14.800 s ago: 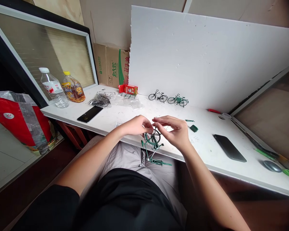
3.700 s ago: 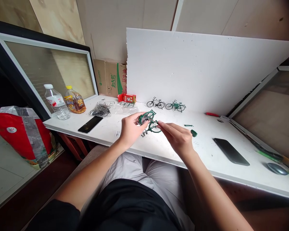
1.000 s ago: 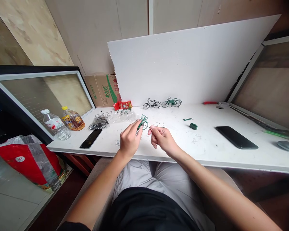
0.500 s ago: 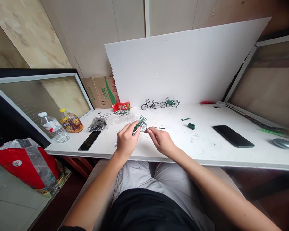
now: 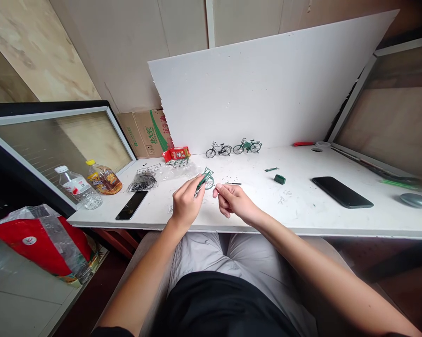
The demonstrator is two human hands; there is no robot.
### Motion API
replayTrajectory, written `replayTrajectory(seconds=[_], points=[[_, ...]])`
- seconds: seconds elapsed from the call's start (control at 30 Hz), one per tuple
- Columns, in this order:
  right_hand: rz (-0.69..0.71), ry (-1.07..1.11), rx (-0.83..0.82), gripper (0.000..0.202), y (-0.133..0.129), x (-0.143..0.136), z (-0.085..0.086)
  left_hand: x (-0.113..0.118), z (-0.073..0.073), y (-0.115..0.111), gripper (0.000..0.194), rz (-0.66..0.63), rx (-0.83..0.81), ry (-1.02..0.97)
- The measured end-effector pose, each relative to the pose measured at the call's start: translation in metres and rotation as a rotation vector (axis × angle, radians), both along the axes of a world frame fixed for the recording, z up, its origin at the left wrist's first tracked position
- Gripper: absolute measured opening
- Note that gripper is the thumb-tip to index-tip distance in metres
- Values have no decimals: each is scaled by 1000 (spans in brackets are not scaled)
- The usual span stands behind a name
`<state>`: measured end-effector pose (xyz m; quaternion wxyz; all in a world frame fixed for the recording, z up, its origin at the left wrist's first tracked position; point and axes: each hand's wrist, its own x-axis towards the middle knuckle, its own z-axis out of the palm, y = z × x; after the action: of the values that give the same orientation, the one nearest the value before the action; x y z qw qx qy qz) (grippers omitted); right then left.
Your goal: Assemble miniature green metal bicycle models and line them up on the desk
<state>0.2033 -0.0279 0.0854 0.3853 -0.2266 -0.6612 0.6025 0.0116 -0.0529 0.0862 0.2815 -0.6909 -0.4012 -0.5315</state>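
My left hand [image 5: 187, 203] is closed around a partly built green model bicycle [image 5: 208, 180], its wheel and frame sticking out past the fingertips. Much of the frame is hidden by the fingers. Just to the right, my right hand [image 5: 234, 200] pinches a thin rod-like piece between thumb and forefinger, its tip pointing at the bicycle's wheel; its exact kind is too small to tell. Behind the hands, a black model bicycle [image 5: 218, 150] and a green model bicycle [image 5: 248, 146] stand upright side by side.
A small green block [image 5: 279, 179], a thin green part [image 5: 271, 169] and a dark thin tool [image 5: 233, 183] lie on the white table [image 5: 253, 220]. Phones [image 5: 342, 192] [image 5: 132, 205] flank the hands. Bottles [image 5: 104, 177] and a bag of black parts [image 5: 143, 180] are left; a mouse [image 5: 417, 200] is right.
My right hand has drawn slightly back from the wheel, and its lower fingers have loosened and curled below. The left hand still holds the bicycle. The view has shifted a little.
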Motion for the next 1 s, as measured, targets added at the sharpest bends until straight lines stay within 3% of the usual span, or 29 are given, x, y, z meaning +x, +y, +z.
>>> replayTrajectory(seconds=[0.13, 0.27, 0.37, 0.53, 0.63, 0.77, 0.93, 1.0], points=[[166, 121, -286, 42, 3, 6, 3, -1, -1, 1, 27, -23, -8, 21], [199, 105, -317, 38, 5, 7, 4, -3, -1, 3, 27, -55, 0, 27], [55, -21, -86, 45, 3, 3, 3, -4, -2, 5, 26, -46, -43, 10], [-437, -471, 690, 48, 7, 3, -5, -2, -2, 5, 24, -18, -113, -72], [-536, -652, 858, 46, 12, 6, -9, 0, -2, 4, 26, -30, -93, -57], [-420, -573, 697, 48, 10, 4, -9, -1, -2, 4, 28, -72, -65, -8], [-59, -226, 160, 56, -1, -2, -3, -4, 0, 5, 29, -98, -45, -8], [73, -132, 28, 57, -2, -2, 0, -5, 0, 6, 29, -107, -43, -5]])
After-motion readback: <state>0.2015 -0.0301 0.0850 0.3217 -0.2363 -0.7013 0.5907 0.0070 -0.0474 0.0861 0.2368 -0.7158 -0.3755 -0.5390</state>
